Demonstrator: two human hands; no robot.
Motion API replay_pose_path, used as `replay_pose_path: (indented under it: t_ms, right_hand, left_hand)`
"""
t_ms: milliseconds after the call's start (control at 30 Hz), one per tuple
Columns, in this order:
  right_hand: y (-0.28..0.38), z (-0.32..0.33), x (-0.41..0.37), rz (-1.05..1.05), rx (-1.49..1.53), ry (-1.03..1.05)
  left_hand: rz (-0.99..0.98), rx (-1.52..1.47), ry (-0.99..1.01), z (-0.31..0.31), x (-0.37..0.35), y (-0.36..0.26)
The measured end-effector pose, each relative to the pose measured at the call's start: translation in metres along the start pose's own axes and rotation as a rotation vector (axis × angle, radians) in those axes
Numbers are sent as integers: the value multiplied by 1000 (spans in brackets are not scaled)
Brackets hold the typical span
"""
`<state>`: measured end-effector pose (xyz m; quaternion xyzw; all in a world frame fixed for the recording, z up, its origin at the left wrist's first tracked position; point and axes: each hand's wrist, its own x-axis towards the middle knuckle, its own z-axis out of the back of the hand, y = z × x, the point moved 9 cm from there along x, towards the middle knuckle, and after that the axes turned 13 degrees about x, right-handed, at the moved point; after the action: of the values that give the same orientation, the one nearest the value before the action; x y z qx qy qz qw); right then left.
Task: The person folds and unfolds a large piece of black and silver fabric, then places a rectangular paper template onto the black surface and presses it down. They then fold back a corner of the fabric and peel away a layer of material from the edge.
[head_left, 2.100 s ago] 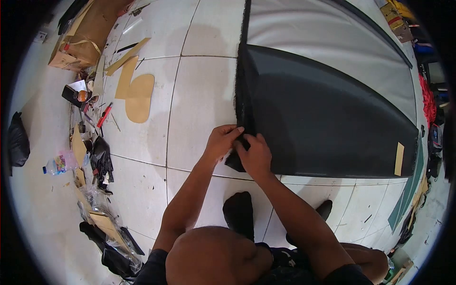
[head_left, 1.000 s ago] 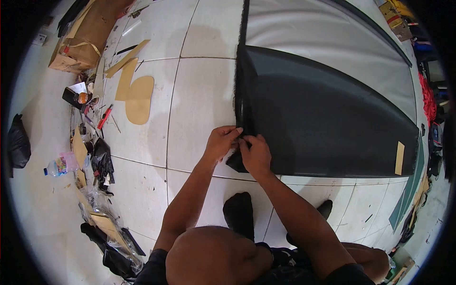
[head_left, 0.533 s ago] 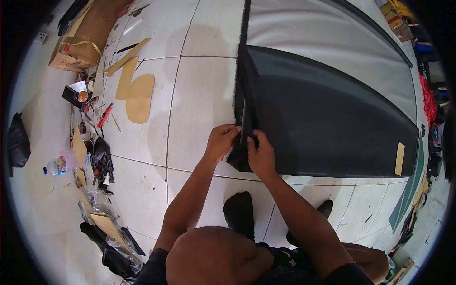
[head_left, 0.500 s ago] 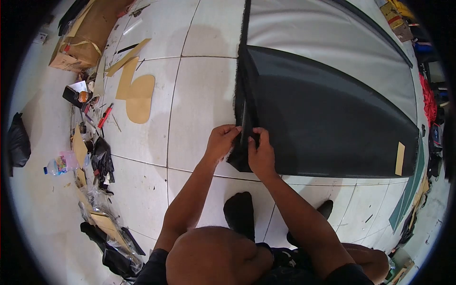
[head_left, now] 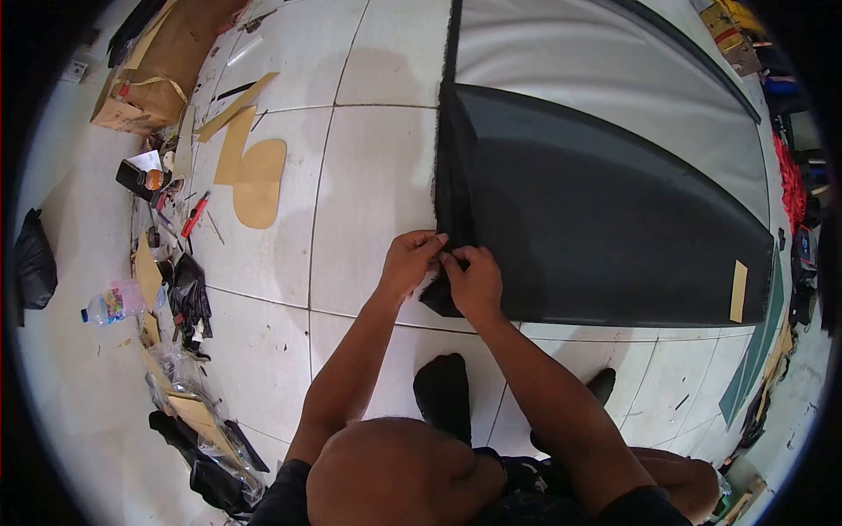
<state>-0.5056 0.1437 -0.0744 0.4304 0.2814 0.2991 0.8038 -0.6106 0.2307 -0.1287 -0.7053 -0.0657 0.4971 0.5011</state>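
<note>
A big black sheet of smooth, leather-like material point(head_left: 605, 228) lies on the tiled floor, its left edge folded over with a fuzzy border. My left hand point(head_left: 410, 263) pinches that folded edge near the bottom corner. Right beside it, my right hand point(head_left: 474, 282) has its fingertips closed on the same fold, thumb and fingers almost meeting those of the left. What exactly sits between the fingertips is partly hidden. Behind the black part spreads a silvery grey sheet point(head_left: 561, 48). A narrow tan strip point(head_left: 738, 291) rests on the black sheet at the right.
Tan cut-out pieces point(head_left: 258, 186) lie on the floor to the left, with a red cutter point(head_left: 195, 215) nearby. Along the left wall are a cardboard box point(head_left: 153, 74), a plastic bottle point(head_left: 114, 302) and scraps. Dark green sheets point(head_left: 754, 351) lie at the right. My foot point(head_left: 442, 394) is close below.
My right hand has shifted slightly left, bringing its fingers against the left hand. The raised fold between them now looks flatter. My left hand has stayed in place.
</note>
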Motion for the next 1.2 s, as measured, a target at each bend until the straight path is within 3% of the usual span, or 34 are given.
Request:
replay_pose_path:
  t_ms: [233,433,533,633,733,867,1033,1133,1200]
  right_hand:
    - [-7,6,5,-21,128,41]
    - [12,18,-2,78,189,-56]
    - [17,1,-1,188,-29,110]
    - [31,2,-4,126,-147,79]
    - [18,0,-5,86,-186,40]
    - [1,-1,1,-11,-74,68]
    - [-6,2,7,-104,49,139]
    - [2,11,1,30,75,33]
    - [5,14,-2,12,123,-14]
  left_hand:
    - [46,62,-16,5,4,6]
    - [37,14,-17,2,3,7]
    - [45,18,25,3,6,10]
    - [70,124,40,5,5,11]
    - [44,1,23,-3,-2,3]
    - [19,-91,-2,-3,-3,0]
    - [54,-2,-11,2,1,5]
    - [43,-13,-14,1,0,3]
    - [38,-31,-18,1,-1,2]
